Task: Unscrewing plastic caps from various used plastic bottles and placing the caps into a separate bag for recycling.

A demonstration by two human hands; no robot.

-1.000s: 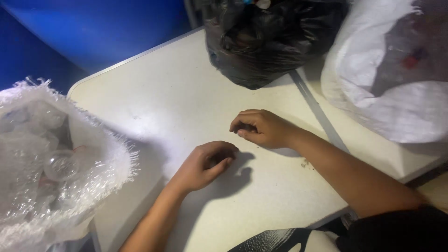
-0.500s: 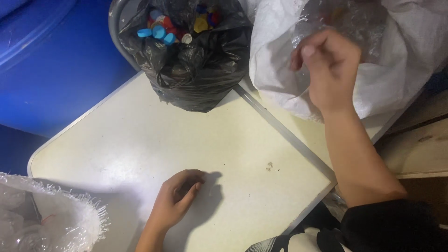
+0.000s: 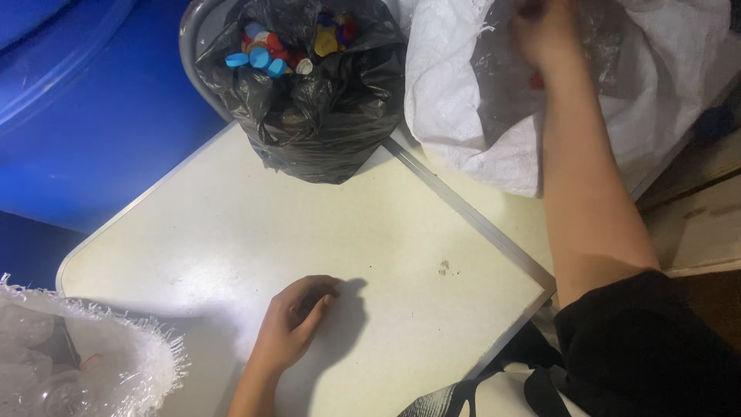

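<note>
My left hand (image 3: pixel 292 323) rests on the pale table top (image 3: pixel 231 232), fingers loosely curled, with nothing visible in it. My right hand (image 3: pixel 544 35) reaches up into the open mouth of a white woven sack (image 3: pixel 463 93) at the top right; its fingers are blurred and partly cut off by the frame, so I cannot tell whether they grip anything. A black plastic bag (image 3: pixel 309 100) stands at the table's far edge, holding several coloured bottle caps (image 3: pixel 266 54).
A second white woven sack (image 3: pixel 85 363) with clear plastic bottles sits at the lower left. A large blue barrel (image 3: pixel 85 100) stands behind the table. A metal edge strip (image 3: pixel 478 224) runs along the table's right side.
My right hand has gone further up and deeper into the white sack. My left hand has stayed on the table.
</note>
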